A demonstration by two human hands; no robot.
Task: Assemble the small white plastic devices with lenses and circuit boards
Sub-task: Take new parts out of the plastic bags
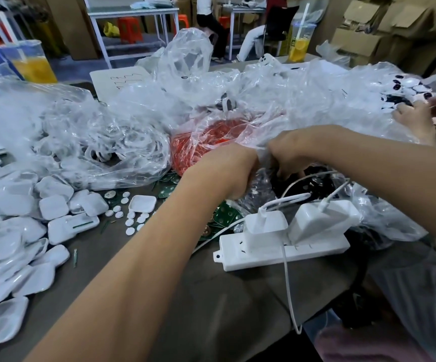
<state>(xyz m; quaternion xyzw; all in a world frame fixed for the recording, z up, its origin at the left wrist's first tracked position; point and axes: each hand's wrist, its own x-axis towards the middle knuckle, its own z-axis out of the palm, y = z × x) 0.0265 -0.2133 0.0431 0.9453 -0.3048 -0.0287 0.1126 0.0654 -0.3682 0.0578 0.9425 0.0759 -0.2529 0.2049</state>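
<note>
Both my hands reach into a clear plastic bag (pixel 263 176) of small black parts at the table's middle. My left hand (pixel 227 173) grips the bag's plastic, fingers curled under and hidden. My right hand (pixel 287 155) also curls into the bag's crumpled plastic; its fingertips are hidden. Green circuit boards (pixel 224 215) lie under and beside my left wrist. Small white round lenses (pixel 133 218) are scattered on the table to the left. A heap of white plastic shells (pixel 21 231) covers the left side.
A white power strip (pixel 282 249) with two chargers and trailing cables sits below my hands. Bags of white rings (pixel 102 150) and red parts (pixel 206 145) lie behind. Another person's hands (pixel 420 118) work at far right. Drink cups stand at the back.
</note>
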